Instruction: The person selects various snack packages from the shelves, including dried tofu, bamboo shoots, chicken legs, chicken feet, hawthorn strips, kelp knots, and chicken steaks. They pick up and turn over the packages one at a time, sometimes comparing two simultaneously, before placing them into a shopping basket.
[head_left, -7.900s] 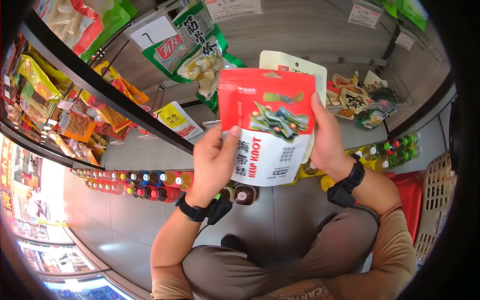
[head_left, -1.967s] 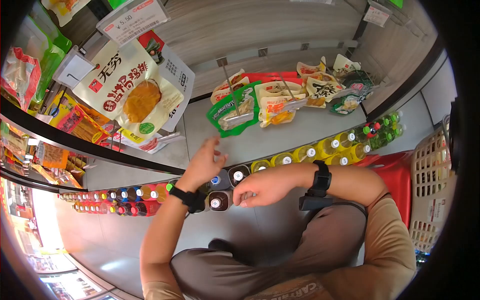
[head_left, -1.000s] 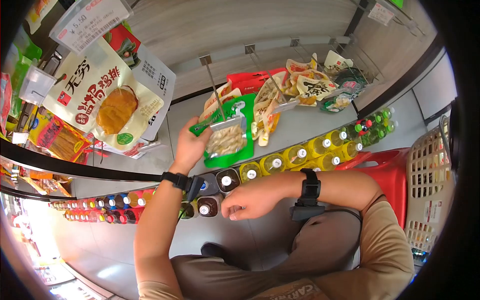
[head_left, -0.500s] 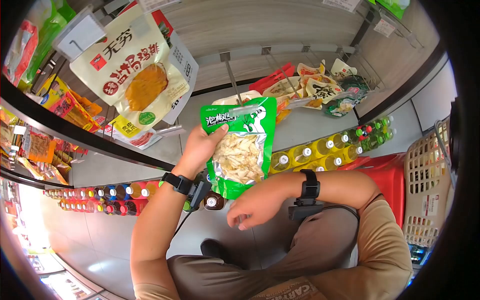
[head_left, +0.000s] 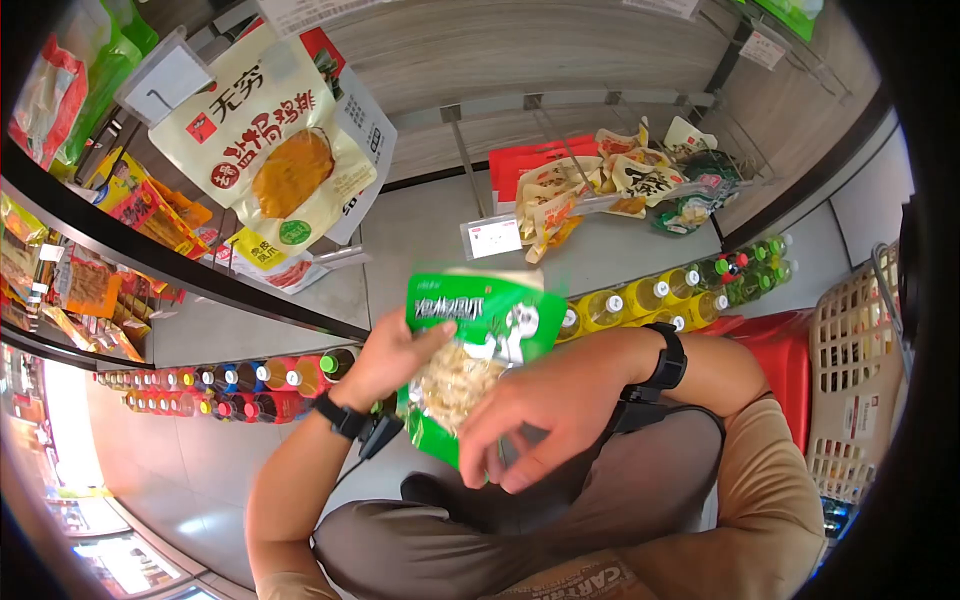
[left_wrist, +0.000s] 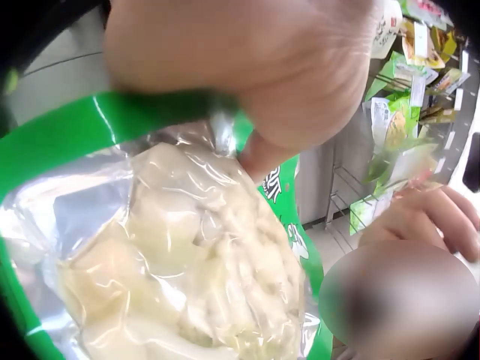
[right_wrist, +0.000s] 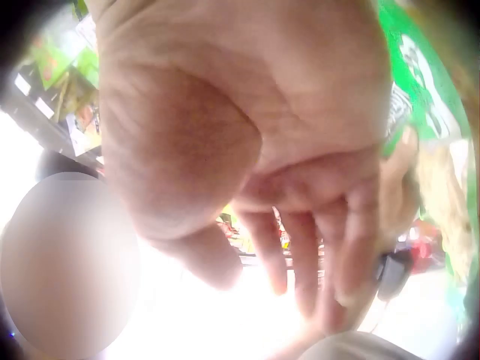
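My left hand grips a green snack pouch by its side edge, thumb on the front. Pale pieces of food show through the clear window of the pouch, which looms large in the left wrist view below the left hand. A strip of cream-coloured packaging shows behind its top edge. My right hand hangs in front of the pouch's lower right part, overlapping it in the head view. In the right wrist view, the right hand has loosely extended fingers and nothing in the palm.
A large cream pouch hangs at upper left. Cream pouches and a red pouch sit by hooks at the back. Bottles line the shelf base. A red stool-like object and a beige basket stand at right.
The red kelp knot pouch has left both hands. My left hand has taken the green pouch off its hook and brought it down towards the lap. The right hand's fingers have spread.
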